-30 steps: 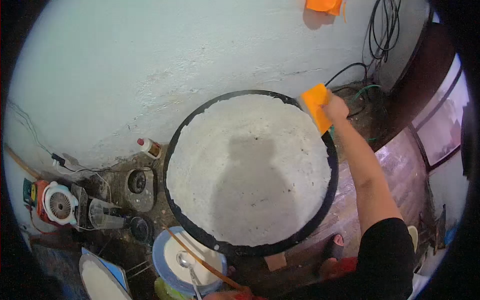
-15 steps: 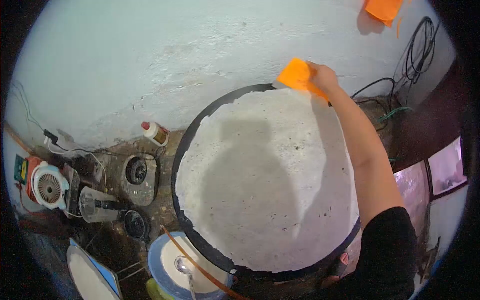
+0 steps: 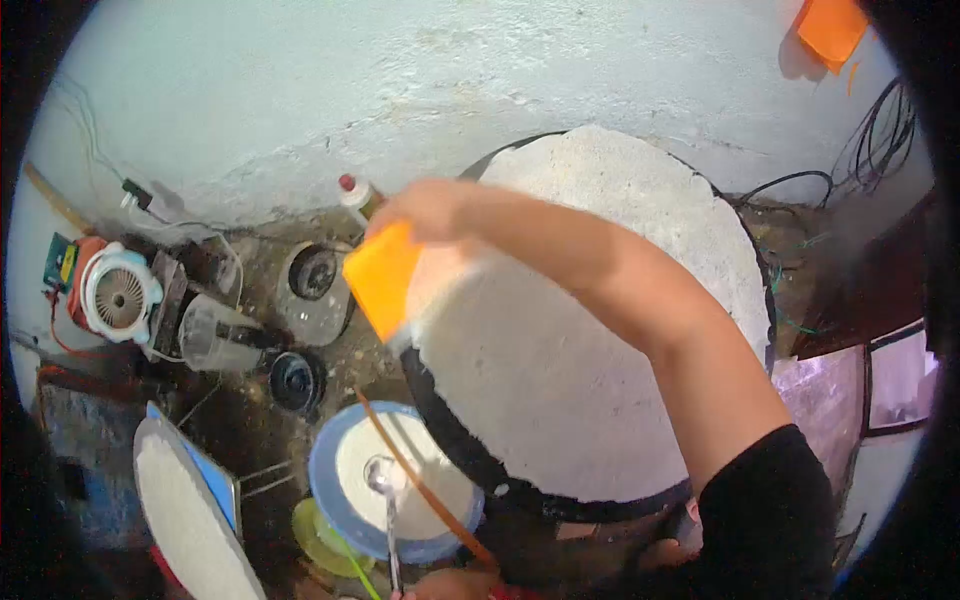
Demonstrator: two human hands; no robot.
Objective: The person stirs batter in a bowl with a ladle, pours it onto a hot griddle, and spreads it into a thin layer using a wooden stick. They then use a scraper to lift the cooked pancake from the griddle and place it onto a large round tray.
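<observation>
My right hand [image 3: 425,212] is closed round an orange scraper [image 3: 380,280], slightly blurred. The scraper's edge meets the left rim of a big round black griddle [image 3: 430,400]. A thin pale sheet of batter [image 3: 560,400] covers most of the griddle, with a ragged edge. At the bottom edge of the view, my left hand [image 3: 455,584] is partly cut off beside the handle of a metal ladle [image 3: 391,525]; its grip cannot be made out. The ladle rests in a blue-rimmed basin [image 3: 330,500] of white batter, and a brown stick [image 3: 415,465] crosses over it.
A bottle with a red cap [image 3: 352,190] stands behind the griddle by the wall. To the left are a small fan [image 3: 118,295], a clear jug [image 3: 210,335] and a black round dish [image 3: 296,380]. A pale round sheet [image 3: 190,510] leans at lower left. Cables [image 3: 880,140] hang at right.
My right hand and the scraper have swung from the griddle's far edge to its left rim. The view has shifted, and my left hand now shows at the bottom.
</observation>
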